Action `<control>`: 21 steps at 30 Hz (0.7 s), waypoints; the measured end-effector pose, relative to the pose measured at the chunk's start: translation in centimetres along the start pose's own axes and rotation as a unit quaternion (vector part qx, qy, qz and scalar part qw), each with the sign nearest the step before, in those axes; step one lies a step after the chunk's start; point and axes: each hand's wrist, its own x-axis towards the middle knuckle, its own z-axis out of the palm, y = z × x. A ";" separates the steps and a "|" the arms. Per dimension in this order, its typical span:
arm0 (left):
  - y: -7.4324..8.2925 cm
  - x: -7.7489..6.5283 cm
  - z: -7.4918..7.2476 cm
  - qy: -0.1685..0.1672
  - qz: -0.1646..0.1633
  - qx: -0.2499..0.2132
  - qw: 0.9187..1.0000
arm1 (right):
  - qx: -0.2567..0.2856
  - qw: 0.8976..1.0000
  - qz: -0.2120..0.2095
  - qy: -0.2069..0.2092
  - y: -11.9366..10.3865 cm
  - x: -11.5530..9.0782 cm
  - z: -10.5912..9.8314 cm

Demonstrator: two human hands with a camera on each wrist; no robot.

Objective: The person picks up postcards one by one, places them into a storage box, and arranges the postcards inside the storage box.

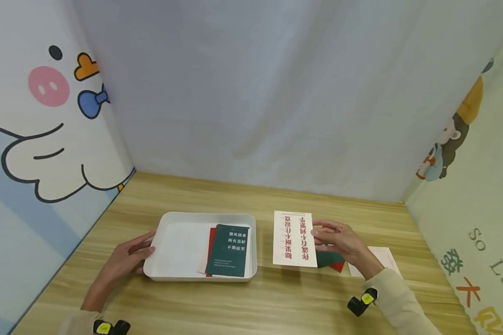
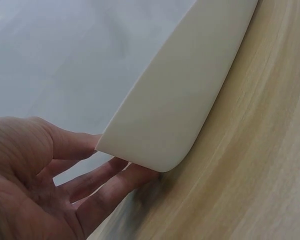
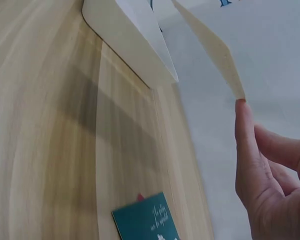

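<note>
My left hand holds the left end of a shallow white tray on the table. In the left wrist view the thumb lies at the tray's rim and the other fingers touch its outer wall. A green card with white Chinese characters tops a small stack at the tray's right end, with red and pale edges showing beneath. To the right of the tray, my right hand pinches a white card with red characters by its right edge. The right wrist view shows that card raised above the wood, casting a shadow.
Partly under my right hand lie a green card and a red card. Farther right is a pale card on the wood-grain table. Grey cloth hangs behind, with printed panels at both sides.
</note>
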 end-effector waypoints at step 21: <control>0.0 -0.1 0.1 0.005 0.012 -0.014 1.000 | 0.061 0.998 -0.008 -0.007 1.5 3.2 9.9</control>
